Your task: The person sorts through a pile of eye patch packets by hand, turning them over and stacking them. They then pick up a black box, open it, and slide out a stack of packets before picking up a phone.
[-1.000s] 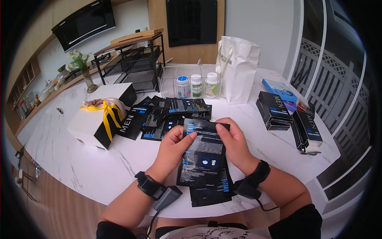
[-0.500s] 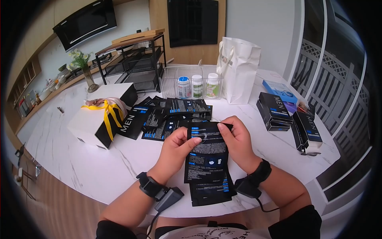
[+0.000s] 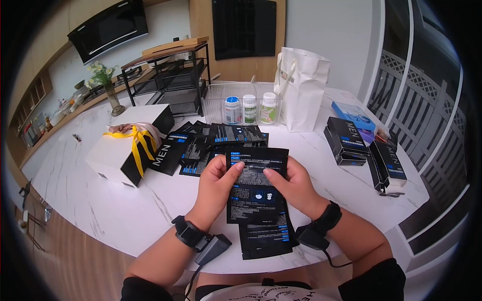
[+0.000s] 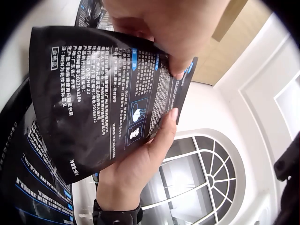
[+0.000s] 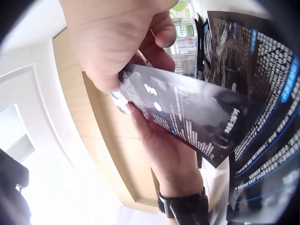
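Note:
Both hands hold a black sachet [image 3: 256, 200] printed with white and blue text, its printed face toward me. My left hand [image 3: 213, 188] grips its left edge, thumb lying across the front. On the right edge, my right hand [image 3: 298, 188] has its thumb pressed on the face near the middle, fingers behind. In the left wrist view the sachet [image 4: 93, 103] spreads flat between both thumbs. Under it on the table, near the front edge, lie more black sachets [image 3: 266, 243], partly covered by the held one.
Beyond the hands lies a pile of black sachets [image 3: 236, 133]. A white box with yellow ribbon [image 3: 138, 150] stands left. Behind are a clear bin [image 3: 213, 108] with bottles and a white paper bag [image 3: 301, 95]. Black MEN boxes [image 3: 346, 140] sit at right.
My right thumb has moved from the sachet's top right corner down and inward on its face. The sachet has shifted slightly up and left. The things around it have stayed put.

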Demonstrator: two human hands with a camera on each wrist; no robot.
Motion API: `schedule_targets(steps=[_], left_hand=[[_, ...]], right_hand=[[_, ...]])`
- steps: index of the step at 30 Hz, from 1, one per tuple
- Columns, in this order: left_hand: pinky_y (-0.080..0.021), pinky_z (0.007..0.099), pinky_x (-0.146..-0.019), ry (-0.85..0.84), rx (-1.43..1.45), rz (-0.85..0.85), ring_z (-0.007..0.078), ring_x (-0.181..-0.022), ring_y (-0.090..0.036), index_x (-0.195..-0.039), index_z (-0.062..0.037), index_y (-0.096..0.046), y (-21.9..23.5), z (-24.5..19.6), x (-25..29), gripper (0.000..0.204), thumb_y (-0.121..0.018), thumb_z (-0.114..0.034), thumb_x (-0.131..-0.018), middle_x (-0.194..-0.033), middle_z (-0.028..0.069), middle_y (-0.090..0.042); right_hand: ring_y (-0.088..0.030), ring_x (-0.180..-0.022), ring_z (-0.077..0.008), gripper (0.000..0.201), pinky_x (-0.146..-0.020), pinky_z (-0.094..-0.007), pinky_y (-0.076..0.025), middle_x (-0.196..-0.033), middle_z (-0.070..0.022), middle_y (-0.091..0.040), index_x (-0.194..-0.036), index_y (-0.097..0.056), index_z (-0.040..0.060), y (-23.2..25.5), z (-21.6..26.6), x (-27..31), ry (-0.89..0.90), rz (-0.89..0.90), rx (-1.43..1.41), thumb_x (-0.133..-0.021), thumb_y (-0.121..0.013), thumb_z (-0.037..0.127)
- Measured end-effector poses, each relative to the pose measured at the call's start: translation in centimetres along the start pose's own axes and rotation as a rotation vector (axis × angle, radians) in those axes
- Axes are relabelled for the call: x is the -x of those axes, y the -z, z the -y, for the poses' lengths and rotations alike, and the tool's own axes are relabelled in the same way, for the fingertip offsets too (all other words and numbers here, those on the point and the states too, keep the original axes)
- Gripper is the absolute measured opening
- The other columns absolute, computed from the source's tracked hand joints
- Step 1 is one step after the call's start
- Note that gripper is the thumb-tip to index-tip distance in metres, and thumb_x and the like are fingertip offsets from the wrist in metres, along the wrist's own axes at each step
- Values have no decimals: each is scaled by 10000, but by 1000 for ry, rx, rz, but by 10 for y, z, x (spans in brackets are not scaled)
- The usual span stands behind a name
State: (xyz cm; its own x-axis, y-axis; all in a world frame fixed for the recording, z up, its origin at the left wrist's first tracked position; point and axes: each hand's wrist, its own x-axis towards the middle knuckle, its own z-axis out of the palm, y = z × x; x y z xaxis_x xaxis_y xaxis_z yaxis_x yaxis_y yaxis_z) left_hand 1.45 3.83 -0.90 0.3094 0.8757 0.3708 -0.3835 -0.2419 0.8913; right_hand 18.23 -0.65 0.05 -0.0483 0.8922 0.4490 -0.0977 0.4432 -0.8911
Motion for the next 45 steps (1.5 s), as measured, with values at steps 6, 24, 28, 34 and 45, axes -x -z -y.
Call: schedule_targets(steps=[6,24,28,34,45], left_hand=[[-448,199,-726,154,59,112,41,-794,-546,-948,-24,-550,-6,-6,3,133,-583,-96,-842,-897,24,-611],[-457,196,-696,91,-65,120,54,-764,-555,-952,-9,-580,0,0,2,150,-609,-58,-812,-877,13,-623],[-456,196,-701,110,-10,123,55,-772,-554,-955,-9,-579,-6,-6,4,151,-607,-58,-815,-881,15,-622],[-457,197,-712,80,-25,72,58,-791,-556,-977,-10,-569,-3,-6,2,171,-603,-67,-820,-905,19,-619],[-447,200,-731,164,29,106,59,-802,-553,-975,-18,-567,1,6,-1,148,-577,-82,-842,-897,16,-614]], right_hand=[[-544,-800,-63,209,-707,-215,-459,-913,-34,-598,-1035,-530,-20,8,-9,-6,6,-75,68,-880,-525,121],[-562,-752,-86,233,-673,-229,-452,-853,-79,-619,-1043,-534,-18,5,-1,6,182,13,437,-865,-542,132],[-557,-791,-84,241,-699,-228,-454,-886,-69,-611,-1051,-512,-22,8,-8,-2,179,-86,286,-872,-538,138],[-529,-897,-74,271,-763,-215,-446,-979,-54,-577,-1107,-467,-15,1,-1,0,71,37,22,-875,-529,111],[-562,-786,-83,238,-693,-223,-460,-898,-60,-608,-1048,-509,-21,3,-9,-1,139,-35,185,-853,-557,107]])
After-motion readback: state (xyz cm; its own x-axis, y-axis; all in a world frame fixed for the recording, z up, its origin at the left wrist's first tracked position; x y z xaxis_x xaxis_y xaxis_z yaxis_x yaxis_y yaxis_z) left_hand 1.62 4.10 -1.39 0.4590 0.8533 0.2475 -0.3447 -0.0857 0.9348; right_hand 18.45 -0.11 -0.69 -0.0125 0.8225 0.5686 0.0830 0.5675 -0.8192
